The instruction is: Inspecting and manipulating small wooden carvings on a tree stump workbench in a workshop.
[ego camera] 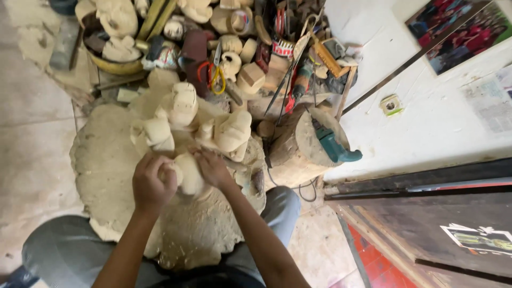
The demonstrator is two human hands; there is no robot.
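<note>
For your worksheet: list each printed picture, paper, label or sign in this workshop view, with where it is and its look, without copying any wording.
Photo print: wall, top right; rectangular, red-clad group.
Newspaper sheet: wall, right edge; greyish, pasted flat.
Sticker: dark wooden panel, lower right; white, angular.
Banded label: round container among tools; red and white.

Two hands on a pale wood carving, seen from above

The left hand [153, 184] is closed around the near end of a small pale carved piece [188, 172], and the right hand [213, 168] rests on its other side. Both lie on a dusty sawdust mound [106, 160]. Three rough carved blocks [181, 104] stand just beyond, and a teal power tool [333, 146] sits on a log stump [298, 154] to the right.
</note>
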